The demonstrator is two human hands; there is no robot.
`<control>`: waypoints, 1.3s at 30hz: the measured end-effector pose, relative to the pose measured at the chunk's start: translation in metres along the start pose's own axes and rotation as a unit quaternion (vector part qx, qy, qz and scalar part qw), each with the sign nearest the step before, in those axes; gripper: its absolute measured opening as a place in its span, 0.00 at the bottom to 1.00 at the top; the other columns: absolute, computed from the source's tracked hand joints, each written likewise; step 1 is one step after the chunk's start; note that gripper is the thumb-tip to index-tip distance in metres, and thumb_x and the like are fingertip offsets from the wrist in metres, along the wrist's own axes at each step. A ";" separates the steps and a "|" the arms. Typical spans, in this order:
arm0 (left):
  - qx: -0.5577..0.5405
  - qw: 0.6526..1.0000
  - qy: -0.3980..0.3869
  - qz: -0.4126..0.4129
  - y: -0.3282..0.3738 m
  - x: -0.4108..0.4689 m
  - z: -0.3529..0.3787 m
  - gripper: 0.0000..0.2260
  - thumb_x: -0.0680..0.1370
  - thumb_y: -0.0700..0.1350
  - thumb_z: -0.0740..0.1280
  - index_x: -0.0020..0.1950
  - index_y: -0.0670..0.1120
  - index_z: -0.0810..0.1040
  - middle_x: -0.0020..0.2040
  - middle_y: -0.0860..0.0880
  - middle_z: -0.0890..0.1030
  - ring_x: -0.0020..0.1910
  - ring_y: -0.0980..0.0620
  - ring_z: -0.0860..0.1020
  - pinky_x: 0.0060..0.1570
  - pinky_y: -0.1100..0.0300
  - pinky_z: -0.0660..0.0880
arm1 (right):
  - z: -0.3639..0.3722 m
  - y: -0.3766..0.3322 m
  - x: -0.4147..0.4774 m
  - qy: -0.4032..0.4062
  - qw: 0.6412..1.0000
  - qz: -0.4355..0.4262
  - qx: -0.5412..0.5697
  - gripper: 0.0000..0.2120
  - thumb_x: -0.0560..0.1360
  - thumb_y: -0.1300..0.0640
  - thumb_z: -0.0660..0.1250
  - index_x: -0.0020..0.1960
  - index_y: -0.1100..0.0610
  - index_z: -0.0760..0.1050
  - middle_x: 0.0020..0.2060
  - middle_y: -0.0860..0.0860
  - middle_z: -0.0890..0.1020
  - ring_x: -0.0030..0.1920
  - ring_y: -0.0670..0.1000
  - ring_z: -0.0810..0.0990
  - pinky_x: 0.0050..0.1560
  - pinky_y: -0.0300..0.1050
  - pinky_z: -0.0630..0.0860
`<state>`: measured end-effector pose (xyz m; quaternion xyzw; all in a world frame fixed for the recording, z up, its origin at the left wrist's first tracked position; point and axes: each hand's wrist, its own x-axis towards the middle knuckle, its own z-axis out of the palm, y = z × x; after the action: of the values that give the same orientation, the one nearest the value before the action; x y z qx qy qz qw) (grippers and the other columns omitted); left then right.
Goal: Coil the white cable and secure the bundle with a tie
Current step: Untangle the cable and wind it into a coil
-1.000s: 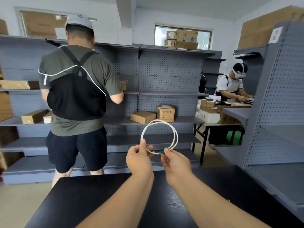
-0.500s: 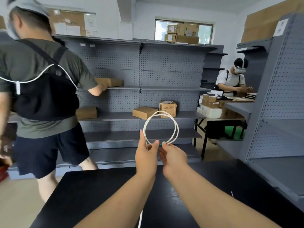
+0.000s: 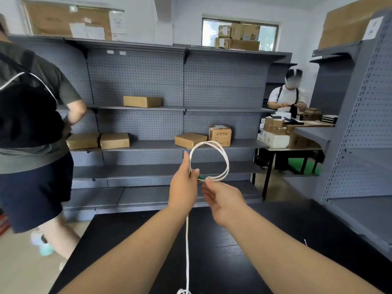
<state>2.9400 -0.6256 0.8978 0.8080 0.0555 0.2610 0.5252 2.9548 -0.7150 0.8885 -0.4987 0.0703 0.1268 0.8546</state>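
White cable (image 3: pixel 187 247) now trails down; coil (image 3: pixel 210 142) stays raised.

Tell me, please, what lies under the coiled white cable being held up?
Below the coil, the left hand and right hand pinch its bottom; a loose strand hangs down over the black table. A green piece peeks out between them; fingers cover the rest of it.

- A stockroom or shop storeroom.
- Grey pegboard-backed metal shelving (image 3: pixel 135 73) runs along the walls.
- Plain brown cardboard boxes (image 3: pixel 142 101) sit on the shelves, with more stacked on top.
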 end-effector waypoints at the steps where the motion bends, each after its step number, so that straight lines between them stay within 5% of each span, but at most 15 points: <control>1: 0.019 1.000 -0.004 0.011 0.000 0.005 -0.007 0.24 0.81 0.42 0.58 0.76 0.52 0.56 0.48 0.45 0.76 0.47 0.49 0.74 0.44 0.63 0.65 | -0.001 0.000 0.000 0.000 1.000 0.006 -0.019 0.03 0.74 0.63 0.68 0.45 0.62 0.76 0.38 0.55 0.79 0.39 0.49 0.78 0.42 0.38 0.74; 4: 0.095 0.994 -0.042 0.035 0.002 0.020 -0.035 0.23 0.81 0.43 0.59 0.75 0.51 0.59 0.48 0.45 0.77 0.44 0.49 0.72 0.40 0.63 0.63 | -0.009 -0.009 0.004 0.039 0.993 -0.024 -0.106 0.16 0.71 0.53 0.72 0.53 0.60 0.73 0.39 0.51 0.74 0.40 0.49 0.73 0.47 0.43 0.72; 6: 0.132 0.985 -0.096 0.046 0.005 0.025 -0.055 0.23 0.81 0.44 0.60 0.75 0.50 0.58 0.51 0.45 0.77 0.46 0.48 0.74 0.41 0.62 0.65 | -0.014 -0.020 0.005 0.067 0.969 -0.120 -0.204 0.28 0.73 0.49 0.70 0.68 0.56 0.66 0.51 0.52 0.74 0.52 0.51 0.74 0.56 0.46 0.69; 8: 0.185 0.968 -0.163 0.054 0.009 0.028 -0.073 0.27 0.80 0.45 0.60 0.77 0.49 0.53 0.55 0.43 0.77 0.49 0.48 0.75 0.43 0.60 0.68 | -0.011 -0.035 0.001 0.051 0.908 -0.244 -0.337 0.29 0.77 0.50 0.65 0.73 0.56 0.60 0.67 0.52 0.70 0.66 0.51 0.70 0.66 0.46 0.65; 10: 0.251 0.937 -0.232 0.073 0.013 0.028 -0.085 0.31 0.80 0.46 0.60 0.77 0.49 0.46 0.55 0.41 0.77 0.49 0.46 0.75 0.45 0.58 0.68 | 0.000 -0.048 -0.006 -0.018 0.813 -0.332 -0.477 0.25 0.79 0.51 0.61 0.73 0.55 0.61 0.71 0.50 0.68 0.71 0.50 0.66 0.71 0.47 0.62; 14: 0.315 0.893 -0.303 0.105 0.022 0.024 -0.093 0.35 0.80 0.45 0.61 0.76 0.44 0.38 0.50 0.39 0.79 0.48 0.42 0.76 0.51 0.53 0.70 | 0.025 -0.053 -0.014 -0.148 0.671 -0.311 -0.657 0.22 0.80 0.50 0.57 0.72 0.54 0.64 0.71 0.51 0.69 0.70 0.50 0.67 0.71 0.47 0.63; 17: 0.310 0.889 -0.319 0.114 0.024 0.020 -0.097 0.37 0.79 0.44 0.62 0.76 0.45 0.37 0.45 0.44 0.79 0.41 0.49 0.74 0.43 0.60 0.70 | 0.035 -0.047 -0.021 -0.162 0.627 -0.292 -0.704 0.18 0.81 0.49 0.55 0.63 0.57 0.74 0.61 0.55 0.78 0.62 0.54 0.75 0.64 0.51 0.69; 21: 0.308 0.886 -0.324 0.125 0.020 0.016 -0.102 0.38 0.78 0.45 0.64 0.76 0.46 0.39 0.38 0.54 0.76 0.39 0.53 0.73 0.40 0.63 0.68 | 0.038 -0.036 -0.032 -0.152 0.648 -0.293 -0.686 0.18 0.80 0.50 0.56 0.49 0.64 0.76 0.43 0.58 0.80 0.43 0.54 0.76 0.47 0.48 0.71; 24: 0.297 0.891 -0.321 0.125 0.015 0.015 -0.105 0.37 0.78 0.46 0.65 0.77 0.48 0.44 0.40 0.54 0.76 0.40 0.55 0.73 0.41 0.63 0.68 | 0.038 -0.029 -0.038 -0.153 0.664 -0.287 -0.673 0.17 0.80 0.50 0.58 0.50 0.64 0.77 0.39 0.58 0.79 0.39 0.51 0.73 0.42 0.46 0.68; 30: 0.187 0.935 -0.276 0.124 0.006 0.010 -0.110 0.30 0.76 0.47 0.67 0.75 0.48 0.57 0.42 0.50 0.79 0.41 0.55 0.76 0.41 0.70 0.69 | 0.034 -0.017 -0.042 -0.161 0.834 -0.204 -0.487 0.09 0.79 0.56 0.61 0.43 0.56 0.77 0.32 0.49 0.75 0.30 0.46 0.69 0.37 0.39 0.70; 32: 0.123 0.952 -0.262 0.100 0.001 0.007 -0.109 0.27 0.76 0.46 0.67 0.73 0.47 0.61 0.38 0.48 0.79 0.37 0.54 0.76 0.42 0.65 0.70 | 0.033 -0.013 -0.044 -0.168 0.864 -0.192 -0.433 0.10 0.79 0.58 0.61 0.41 0.54 0.76 0.33 0.50 0.75 0.29 0.44 0.68 0.36 0.38 0.70; 35: 0.014 0.970 -0.238 0.044 -0.007 0.002 -0.104 0.25 0.76 0.44 0.68 0.71 0.46 0.65 0.38 0.46 0.79 0.35 0.51 0.76 0.43 0.57 0.72 | 0.030 -0.010 -0.047 -0.159 0.864 -0.193 -0.437 0.08 0.79 0.56 0.61 0.45 0.55 0.78 0.33 0.50 0.75 0.30 0.44 0.68 0.34 0.39 0.67; 39: -0.166 0.960 -0.217 -0.062 -0.005 -0.007 -0.096 0.20 0.75 0.38 0.68 0.66 0.42 0.68 0.50 0.37 0.79 0.40 0.50 0.78 0.34 0.63 0.78 | 0.025 -0.009 -0.050 -0.172 0.860 -0.222 -0.427 0.08 0.78 0.56 0.63 0.54 0.53 0.79 0.39 0.50 0.78 0.36 0.45 0.72 0.31 0.38 0.66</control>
<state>2.8888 -0.5471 0.9207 0.7414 -0.0544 0.0519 0.6668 2.9090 -0.7051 0.9205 -0.7871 -0.2515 0.0353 0.5621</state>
